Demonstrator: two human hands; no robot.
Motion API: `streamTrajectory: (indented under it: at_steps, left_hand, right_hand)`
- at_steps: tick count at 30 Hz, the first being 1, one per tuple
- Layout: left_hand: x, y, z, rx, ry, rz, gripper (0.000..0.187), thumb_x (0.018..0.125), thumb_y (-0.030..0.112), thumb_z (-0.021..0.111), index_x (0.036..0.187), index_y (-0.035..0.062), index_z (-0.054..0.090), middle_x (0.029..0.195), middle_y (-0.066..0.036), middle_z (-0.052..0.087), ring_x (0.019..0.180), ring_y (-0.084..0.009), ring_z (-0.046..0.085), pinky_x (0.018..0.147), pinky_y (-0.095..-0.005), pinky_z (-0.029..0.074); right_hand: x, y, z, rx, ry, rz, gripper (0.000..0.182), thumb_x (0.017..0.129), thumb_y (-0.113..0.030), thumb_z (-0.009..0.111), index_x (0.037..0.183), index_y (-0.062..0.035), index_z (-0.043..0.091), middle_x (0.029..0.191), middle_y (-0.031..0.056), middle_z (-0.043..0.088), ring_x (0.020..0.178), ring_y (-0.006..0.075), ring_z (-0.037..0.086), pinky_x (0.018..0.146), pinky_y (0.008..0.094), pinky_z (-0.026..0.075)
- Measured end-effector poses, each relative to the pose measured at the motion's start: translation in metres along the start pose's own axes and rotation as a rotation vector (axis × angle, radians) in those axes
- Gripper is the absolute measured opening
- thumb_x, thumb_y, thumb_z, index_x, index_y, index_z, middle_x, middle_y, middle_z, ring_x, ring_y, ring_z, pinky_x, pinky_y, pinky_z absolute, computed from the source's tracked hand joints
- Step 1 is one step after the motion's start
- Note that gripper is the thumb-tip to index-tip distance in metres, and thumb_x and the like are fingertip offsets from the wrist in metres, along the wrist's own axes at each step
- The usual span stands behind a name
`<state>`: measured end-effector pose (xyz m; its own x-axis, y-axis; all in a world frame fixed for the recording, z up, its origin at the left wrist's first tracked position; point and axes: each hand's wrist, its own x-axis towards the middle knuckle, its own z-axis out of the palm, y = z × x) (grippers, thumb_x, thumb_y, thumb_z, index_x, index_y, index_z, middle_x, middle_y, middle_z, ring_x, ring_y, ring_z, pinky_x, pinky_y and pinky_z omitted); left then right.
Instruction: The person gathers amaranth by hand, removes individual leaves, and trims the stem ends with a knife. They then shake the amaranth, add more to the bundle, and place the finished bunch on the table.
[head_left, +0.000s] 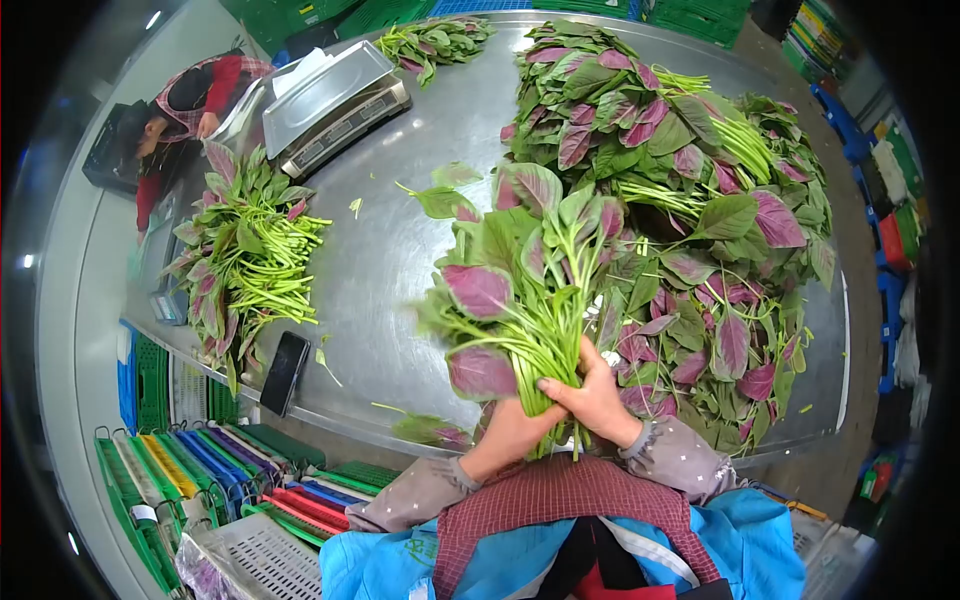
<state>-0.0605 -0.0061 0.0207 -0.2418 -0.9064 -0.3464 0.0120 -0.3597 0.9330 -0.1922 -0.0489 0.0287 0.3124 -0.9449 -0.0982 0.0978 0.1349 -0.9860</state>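
Note:
A bunch of red-and-green amaranth (535, 330) is held upright in front of my body, leaves pointing away from me. My left hand (518, 432) wraps round the lower stems from the left. From the right, my right hand (592, 400) grips the same stems, its thumb across them. The stem ends poke out below both hands. Just right of the bunch lies a large pile of loose amaranth (700, 350), with stacked bunches (640, 120) behind it. The palms and some fingers are hidden by the stems.
A metal table (390, 260) carries everything. At left are an amaranth heap (255, 255), a black phone (286, 373) near the edge and a weighing scale (340, 110). Another person (195, 110) bends beyond the scale. Folded plastic crates (220, 465) stand below the table's left front edge.

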Motion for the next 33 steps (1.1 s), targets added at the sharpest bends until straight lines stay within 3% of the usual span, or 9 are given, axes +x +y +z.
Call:
streamTrajectory:
  at_steps: [3,4,5,7,9,20,23,26,33]
  left_hand:
    - [-0.008,0.004,0.007,0.475,0.141,0.291,0.033,0.08,0.015,0.061,0.108,0.0001,0.052,0.102,-0.015,0.057,0.093,-0.0215,0.058,0.075,-0.0332,0.045]
    - [-0.009,-0.008,0.002,0.911,0.096,0.612,0.031,0.083,0.011,0.057,0.111,0.0008,0.051,0.107,-0.014,0.055,0.094,-0.021,0.057,0.076,-0.0332,0.046]
    - [-0.005,-0.013,0.003,0.91,0.094,0.614,0.031,0.083,0.011,0.057,0.111,0.0008,0.051,0.107,-0.014,0.055,0.094,-0.021,0.057,0.076,-0.0332,0.046]
    - [0.003,-0.017,0.009,-0.578,0.144,-0.119,0.033,0.085,0.006,0.052,0.117,0.0026,0.046,0.112,-0.012,0.053,0.096,-0.0208,0.056,0.078,-0.0334,0.048]
    - [0.0,-0.024,0.001,-0.809,0.092,-0.3,0.038,0.085,0.004,0.048,0.122,0.0044,0.041,0.113,-0.01,0.053,0.099,-0.0218,0.055,0.083,-0.0351,0.048]
    - [0.002,-0.051,-0.008,-0.902,-0.023,-0.426,0.039,0.089,0.017,0.048,0.123,0.0026,0.041,0.112,-0.012,0.054,0.099,-0.0248,0.056,0.085,-0.0388,0.047]
    - [0.008,-0.054,-0.011,-0.905,-0.127,-0.527,0.039,0.088,0.019,0.049,0.122,0.0014,0.042,0.108,-0.014,0.056,0.098,-0.0257,0.057,0.085,-0.039,0.047]
    - [0.011,-0.041,-0.007,-0.915,-0.22,-0.541,0.036,0.087,0.018,0.052,0.118,0.0014,0.045,0.104,-0.013,0.058,0.096,-0.0249,0.058,0.08,-0.0383,0.049]
    - [0.012,-0.023,0.002,-0.739,-0.173,-0.53,0.033,0.082,0.011,0.058,0.112,0.003,0.048,0.098,-0.009,0.06,0.08,-0.0185,0.059,0.069,-0.0332,0.05]
  right_hand:
    - [-0.003,-0.019,0.003,0.145,0.031,-0.027,0.039,0.081,-0.018,0.057,0.111,0.0019,0.044,0.102,0.0086,0.055,0.093,0.0144,0.052,0.082,0.028,0.041]
    - [-0.004,-0.014,0.001,0.26,0.085,0.037,0.035,0.083,-0.018,0.054,0.11,0.0022,0.045,0.103,0.0088,0.055,0.093,0.0145,0.052,0.082,0.0282,0.042]
    - [-0.003,-0.006,0.0,0.373,0.136,0.101,0.032,0.084,-0.018,0.05,0.109,0.0025,0.046,0.104,0.009,0.055,0.092,0.0146,0.053,0.082,0.0285,0.042]
    - [-0.004,0.027,-0.002,0.518,0.224,0.173,0.031,0.088,-0.021,0.042,0.107,0.0029,0.048,0.102,0.0116,0.057,0.088,0.0178,0.056,0.081,0.0308,0.045]
    - [-0.005,0.039,-0.006,0.78,0.261,0.561,0.033,0.09,-0.023,0.037,0.107,0.002,0.049,0.097,0.0149,0.059,0.083,0.0215,0.058,0.079,0.0343,0.048]
    - [-0.007,0.049,-0.011,0.71,0.179,0.603,0.042,0.092,-0.029,0.027,0.114,0.0013,0.047,0.106,0.0146,0.059,0.089,0.023,0.058,0.086,0.037,0.044]
    - [-0.005,0.05,-0.016,0.617,0.148,0.604,0.043,0.093,-0.035,0.027,0.11,-0.001,0.048,0.094,0.0113,0.061,0.075,0.0192,0.059,0.069,0.0314,0.049]
    - [-0.002,0.049,-0.031,0.218,-0.252,0.686,0.047,0.093,-0.043,0.03,0.098,-0.0003,0.051,0.067,0.0029,0.057,0.042,0.007,0.047,0.034,0.0188,0.035]
    - [0.002,0.042,-0.026,0.142,-0.222,0.525,0.042,0.094,-0.038,0.032,0.105,-0.0007,0.048,0.082,0.0056,0.059,0.06,0.0096,0.053,0.051,0.0211,0.044]
